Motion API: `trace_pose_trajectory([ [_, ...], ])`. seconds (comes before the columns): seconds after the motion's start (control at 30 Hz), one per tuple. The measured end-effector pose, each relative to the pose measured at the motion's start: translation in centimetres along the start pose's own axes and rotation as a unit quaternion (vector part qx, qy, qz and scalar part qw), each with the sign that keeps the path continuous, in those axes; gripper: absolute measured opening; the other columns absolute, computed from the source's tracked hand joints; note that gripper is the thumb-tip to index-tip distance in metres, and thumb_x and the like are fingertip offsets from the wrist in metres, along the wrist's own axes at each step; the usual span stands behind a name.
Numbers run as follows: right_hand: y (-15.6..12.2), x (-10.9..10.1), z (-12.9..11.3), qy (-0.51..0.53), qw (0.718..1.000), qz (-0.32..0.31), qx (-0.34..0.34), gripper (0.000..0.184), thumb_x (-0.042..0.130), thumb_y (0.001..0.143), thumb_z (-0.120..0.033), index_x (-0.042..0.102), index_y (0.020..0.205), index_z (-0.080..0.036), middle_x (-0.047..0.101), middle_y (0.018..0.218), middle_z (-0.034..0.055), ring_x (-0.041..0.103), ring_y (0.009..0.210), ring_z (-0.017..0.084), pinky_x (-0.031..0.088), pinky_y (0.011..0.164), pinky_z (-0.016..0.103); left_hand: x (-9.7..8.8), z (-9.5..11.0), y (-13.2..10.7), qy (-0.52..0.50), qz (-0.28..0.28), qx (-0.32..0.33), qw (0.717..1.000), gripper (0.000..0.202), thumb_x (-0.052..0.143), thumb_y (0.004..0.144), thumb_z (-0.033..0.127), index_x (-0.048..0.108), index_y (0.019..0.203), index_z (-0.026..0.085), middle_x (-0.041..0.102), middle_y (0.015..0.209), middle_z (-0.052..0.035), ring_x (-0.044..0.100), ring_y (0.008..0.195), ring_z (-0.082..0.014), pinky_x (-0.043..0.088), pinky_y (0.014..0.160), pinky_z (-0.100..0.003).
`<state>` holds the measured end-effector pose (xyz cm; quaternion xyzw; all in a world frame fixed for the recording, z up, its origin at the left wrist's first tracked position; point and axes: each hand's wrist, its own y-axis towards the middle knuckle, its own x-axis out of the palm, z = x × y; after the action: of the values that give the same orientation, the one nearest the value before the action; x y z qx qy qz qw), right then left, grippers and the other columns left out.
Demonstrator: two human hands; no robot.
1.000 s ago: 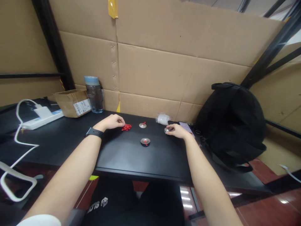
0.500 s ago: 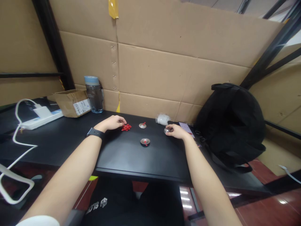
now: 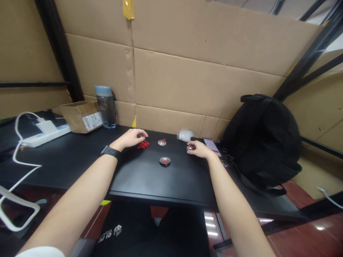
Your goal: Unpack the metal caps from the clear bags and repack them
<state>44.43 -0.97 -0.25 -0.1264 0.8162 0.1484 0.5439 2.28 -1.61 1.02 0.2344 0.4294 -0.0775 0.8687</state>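
My left hand [image 3: 132, 137] hovers just above a small pile of red cord-like pieces [image 3: 143, 145]. Its thumb and fingers curl toward each other at the tips, and whatever they may pinch is too small to make out. At the right, my right hand [image 3: 199, 148] grips a small shiny metal disc [image 3: 190, 147] by its side, close to the tabletop. Between the hands lies a small round metal disc [image 3: 162, 142] with a red loop on top. Nearer to me sits a shallow metal dish [image 3: 165, 161] with a red piece in it.
A clear plastic bag [image 3: 185, 135] and a phone [image 3: 212, 146] lie near the right hand. A black backpack [image 3: 265, 142] stands farther right. Leftward are a water bottle [image 3: 106, 109], a cardboard box [image 3: 77, 116] and a white power strip [image 3: 46, 137]. Cardboard [image 3: 174, 78] walls the back.
My left hand has risen slightly and shifted right from the red pile. My right hand stays almost in place with the metal disc.
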Motion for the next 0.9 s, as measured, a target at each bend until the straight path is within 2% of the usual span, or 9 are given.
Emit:
trace_pose_trajectory([
  [0.1,0.1,0.1,-0.5,-0.035,0.999,-0.002,0.008,0.055,0.079,0.077,-0.033,0.068,0.128,-0.015,0.072,0.12,0.0131,0.069,0.105,0.025,0.05,0.095,0.032,1.6,2.2,0.2,0.082,0.054,0.076,0.992,0.03,0.055,0.087,0.03,0.074,0.108,0.02,0.073,0.112,-0.0083,0.067,0.102,-0.0238,0.051,0.096,-0.037],
  [0.2,0.2,0.2,-0.9,-0.051,0.999,-0.009,0.018,0.06,0.078,0.079,-0.035,0.065,0.134,-0.016,0.07,0.125,0.0139,0.068,0.111,0.027,0.049,0.098,0.032,4.9,5.7,0.1,0.183,0.046,0.136,0.972,0.031,0.052,0.093,0.029,0.071,0.116,0.024,0.067,0.128,-0.0102,0.059,0.119,-0.0288,0.044,0.104,-0.045],
  [0.3,0.1,0.2,-1.1,-0.062,0.998,-0.016,0.02,0.059,0.077,0.081,-0.036,0.064,0.135,-0.017,0.068,0.128,0.0134,0.066,0.115,0.027,0.048,0.101,0.032,8.7,8.6,-0.3,0.254,0.054,0.076,0.963,0.04,0.045,0.099,0.031,0.064,0.132,0.02,0.051,0.15,-0.0184,0.049,0.131,-0.037,0.042,0.103,-0.053],
  [0.4,0.1,0.2,-1.1,-0.066,0.997,-0.021,0.02,0.059,0.076,0.081,-0.037,0.064,0.135,-0.018,0.067,0.129,0.0133,0.065,0.116,0.027,0.047,0.102,0.032,11.1,9.3,-0.6,0.267,0.009,0.022,0.963,0.05,0.04,0.102,0.037,0.054,0.145,0.015,0.042,0.156,-0.0233,0.046,0.133,-0.0411,0.04,0.103,-0.056],
  [0.5,0.1,0.3,-1.1,-0.073,0.997,-0.023,0.021,0.058,0.075,0.082,-0.038,0.064,0.135,-0.018,0.066,0.129,0.014,0.064,0.118,0.028,0.046,0.103,0.034,11.4,8.5,-0.5,0.23,-0.042,-0.001,0.972,0.052,0.036,0.103,0.042,0.05,0.148,0.02,0.042,0.157,-0.02,0.045,0.135,-0.0421,0.039,0.104,-0.059],
  [0.63,-0.1,0.2,-1.5,-0.072,0.997,-0.016,0.021,0.055,0.076,0.082,-0.035,0.065,0.133,-0.018,0.065,0.126,0.015,0.063,0.116,0.028,0.046,0.102,0.035,10.6,7.8,-0.4,0.185,-0.066,0.06,0.979,0.048,0.034,0.105,0.043,0.051,0.147,0.029,0.046,0.156,-0.0106,0.043,0.138,-0.0364,0.037,0.108,-0.057],
  [0.8,-0.8,-0.3,-4.9,-0.059,0.99,0.114,-0.058,0.036,0.074,0.084,-0.026,0.071,0.118,-0.018,0.065,0.12,0.0129,0.058,0.115,0.026,0.045,0.1,0.037,9.7,8.9,-0.9,0.166,-0.059,0.139,0.974,0.035,0.043,0.103,0.037,0.066,0.128,0.03,0.065,0.13,-0.0073,0.058,0.119,-0.028,0.045,0.098,-0.043],
  [0.83,-1.0,-0.2,-6.1,-0.038,0.99,0.101,-0.092,0.029,0.075,0.083,-0.024,0.072,0.111,-0.018,0.067,0.111,0.0102,0.061,0.105,0.023,0.046,0.095,0.034,9.5,9.2,-0.9,0.168,-0.053,0.141,0.974,0.032,0.046,0.101,0.035,0.07,0.121,0.029,0.067,0.122,-0.0072,0.061,0.112,-0.0267,0.047,0.094,-0.041],
  [0.9,-1.4,0.2,-8.6,0.019,0.984,-0.022,-0.177,0.027,0.078,0.078,-0.02,0.073,0.105,-0.02,0.07,0.096,0.0033,0.063,0.084,0.016,0.048,0.078,0.027,9.1,9.4,-0.9,0.166,-0.042,0.14,0.975,0.026,0.05,0.098,0.028,0.073,0.11,0.026,0.07,0.11,-0.0069,0.065,0.1,-0.0244,0.049,0.087,-0.036],
])
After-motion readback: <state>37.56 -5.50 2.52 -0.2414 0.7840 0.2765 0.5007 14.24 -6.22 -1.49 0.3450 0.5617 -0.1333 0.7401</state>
